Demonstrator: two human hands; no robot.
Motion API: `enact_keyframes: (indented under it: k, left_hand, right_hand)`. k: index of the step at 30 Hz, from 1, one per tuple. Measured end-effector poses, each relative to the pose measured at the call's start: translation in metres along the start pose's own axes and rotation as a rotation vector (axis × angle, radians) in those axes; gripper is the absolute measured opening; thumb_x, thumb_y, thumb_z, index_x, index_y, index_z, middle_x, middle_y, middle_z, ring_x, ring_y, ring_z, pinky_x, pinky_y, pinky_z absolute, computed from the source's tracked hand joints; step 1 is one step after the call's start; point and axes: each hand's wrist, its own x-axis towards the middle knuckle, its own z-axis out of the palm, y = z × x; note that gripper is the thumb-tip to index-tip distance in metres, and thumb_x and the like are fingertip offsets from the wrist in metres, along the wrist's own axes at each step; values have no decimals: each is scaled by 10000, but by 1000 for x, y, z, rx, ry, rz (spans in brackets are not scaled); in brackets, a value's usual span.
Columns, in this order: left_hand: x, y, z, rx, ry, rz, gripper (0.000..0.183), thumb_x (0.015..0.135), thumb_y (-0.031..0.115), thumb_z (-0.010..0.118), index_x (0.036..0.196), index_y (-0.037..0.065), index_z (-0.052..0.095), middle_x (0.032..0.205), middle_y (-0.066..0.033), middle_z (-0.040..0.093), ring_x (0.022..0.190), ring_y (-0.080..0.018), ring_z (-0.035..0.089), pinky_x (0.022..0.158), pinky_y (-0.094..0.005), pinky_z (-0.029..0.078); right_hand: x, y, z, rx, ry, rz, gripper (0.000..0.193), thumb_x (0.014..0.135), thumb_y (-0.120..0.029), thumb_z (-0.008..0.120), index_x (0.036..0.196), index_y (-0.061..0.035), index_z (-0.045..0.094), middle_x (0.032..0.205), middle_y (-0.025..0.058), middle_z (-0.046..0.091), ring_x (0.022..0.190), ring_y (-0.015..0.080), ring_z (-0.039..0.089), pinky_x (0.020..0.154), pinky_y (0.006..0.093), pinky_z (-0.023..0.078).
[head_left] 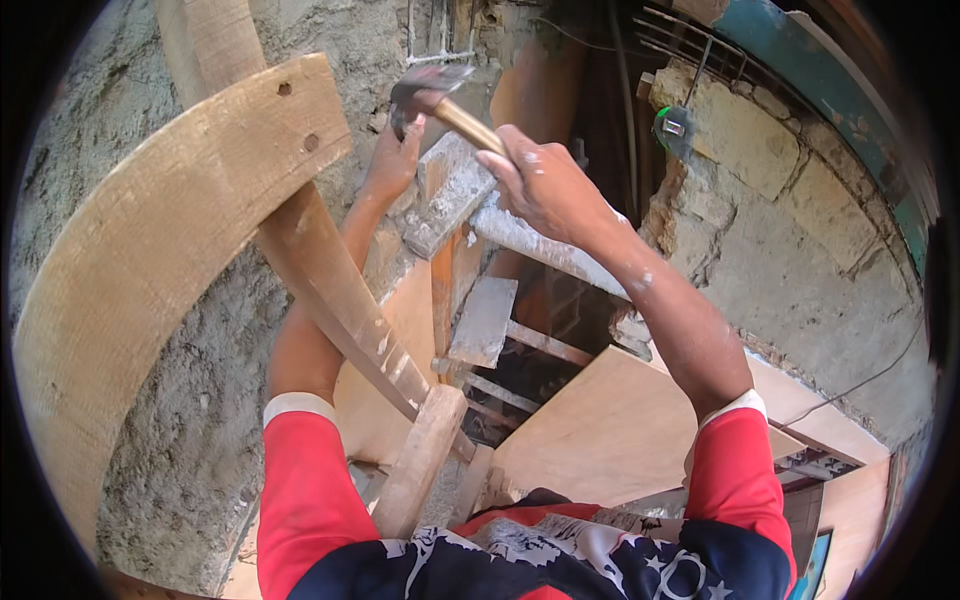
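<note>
My right hand (545, 190) is wrapped round the wooden handle of a claw hammer (465, 122). The dark hammer head, slightly blurred, is up by the rough wall, right over the fingertips of my left hand (393, 165). Those fingers are pinched together; whatever they may hold is hidden behind the hammer head. Just below and between my hands sits a short, plaster-spattered wood block (447, 200). My left forearm passes behind a slanting wooden plank (330, 275).
A wide board (180, 200) crosses the left side close to me. Plywood sheets (605, 425) lie below, beside a dark opening with wooden crosspieces (548, 343). A tape measure (673, 130) hangs on the right wall. Bare rebar (440, 30) sticks out at the top.
</note>
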Motion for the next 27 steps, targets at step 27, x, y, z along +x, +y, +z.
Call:
enact_keyframes:
  k: [27]
  left_hand:
    - [61, 4, 31, 119, -242, -153, 522, 1003, 546, 533, 926, 38, 628, 762, -74, 603, 758, -177, 558, 719, -388, 464]
  right_hand:
    - [14, 18, -29, 73, 71, 209, 366, 1056, -363, 481, 1022, -4, 548, 737, 195, 575, 678, 311, 591, 628, 446, 452]
